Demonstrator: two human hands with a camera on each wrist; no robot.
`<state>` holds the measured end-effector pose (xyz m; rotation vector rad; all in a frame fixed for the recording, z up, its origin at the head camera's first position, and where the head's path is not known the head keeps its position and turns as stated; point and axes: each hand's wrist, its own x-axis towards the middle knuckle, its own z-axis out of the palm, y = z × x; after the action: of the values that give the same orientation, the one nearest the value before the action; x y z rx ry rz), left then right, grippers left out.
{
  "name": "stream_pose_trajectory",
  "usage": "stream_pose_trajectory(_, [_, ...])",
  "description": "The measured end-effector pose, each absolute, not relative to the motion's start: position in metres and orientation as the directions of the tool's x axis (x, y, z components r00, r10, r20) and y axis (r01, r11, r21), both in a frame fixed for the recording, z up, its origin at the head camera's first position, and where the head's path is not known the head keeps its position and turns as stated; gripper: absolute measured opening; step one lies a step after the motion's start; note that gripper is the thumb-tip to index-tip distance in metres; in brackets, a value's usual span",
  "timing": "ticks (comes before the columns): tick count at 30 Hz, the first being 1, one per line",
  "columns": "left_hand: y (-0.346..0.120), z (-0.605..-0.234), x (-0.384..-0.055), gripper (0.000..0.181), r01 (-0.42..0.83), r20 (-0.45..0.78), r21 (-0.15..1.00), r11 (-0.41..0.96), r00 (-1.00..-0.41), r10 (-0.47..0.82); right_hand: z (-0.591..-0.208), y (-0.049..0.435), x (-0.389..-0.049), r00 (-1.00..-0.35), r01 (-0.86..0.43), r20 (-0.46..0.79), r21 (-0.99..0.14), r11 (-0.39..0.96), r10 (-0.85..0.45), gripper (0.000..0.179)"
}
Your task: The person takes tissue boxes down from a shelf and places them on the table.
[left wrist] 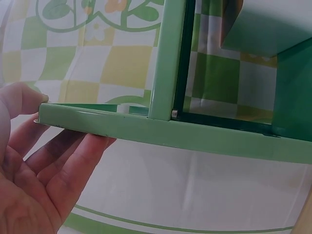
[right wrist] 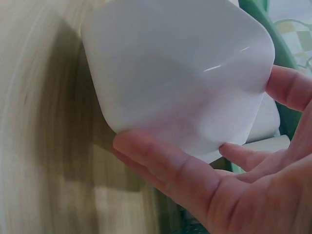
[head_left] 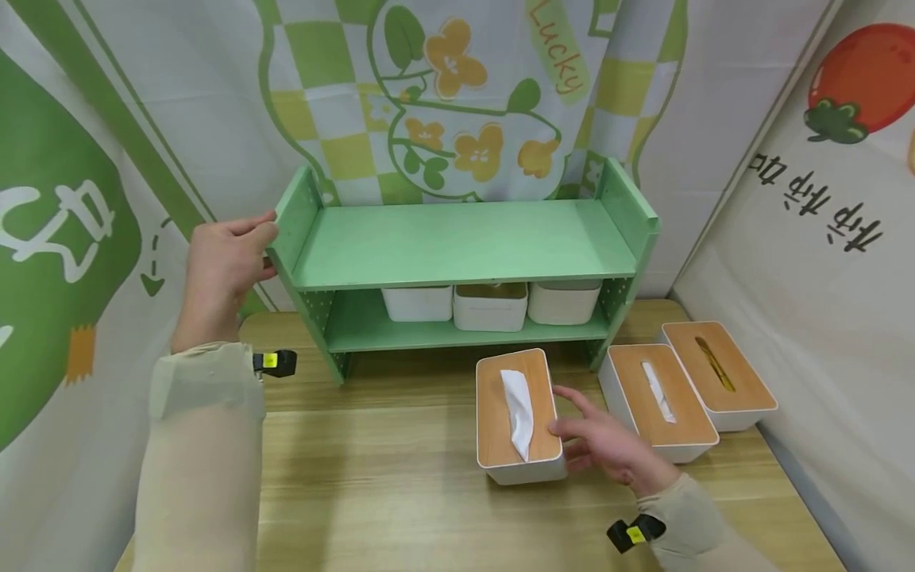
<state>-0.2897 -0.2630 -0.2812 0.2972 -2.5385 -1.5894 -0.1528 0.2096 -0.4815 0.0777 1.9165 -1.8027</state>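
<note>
Tissue box (head_left: pixel 500 429): wooden-topped, white tissue (head_left: pixel 519 413) in its slot, in front of the green shelf (head_left: pixel 457 242), right of its middle; whether it touches the tabletop (head_left: pixel 372 492), I cannot tell.
Right hand (head_left: pixel 608 445): grip clamped on the box's right side, digits spread over its edges.
Box step: apparently being moved one-handed.
Next box move: seems to call for a secure right-hand hold and a level box.
Left hand (head_left: pixel 225 270): grip pinching the shelf's left upright, probably steadying it.
Lower tier (head_left: pixel 360 322): three pale containers (head_left: pixel 489 312) side by side.
Far right: two more wooden-topped boxes (head_left: pixel 632 389), side by side.
</note>
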Motion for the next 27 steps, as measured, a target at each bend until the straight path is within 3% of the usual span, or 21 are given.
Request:
stream_pose_trajectory(22, [-0.263,-0.28,-0.291,0.045,-0.107,-0.008,0.907,0.407,-0.972,-0.236,-0.504,0.207,-0.156,-0.869,0.485,-0.486,-0.874,0.034,-0.097,0.074])
stream_pose_trajectory(27, [-0.262,-0.28,-0.29,0.046,-0.108,-0.013,0.909,0.403,-0.973,-0.232,-0.499,0.204,-0.157,-0.898,0.424,-0.437,-0.893,0.153,-0.059,0.072])
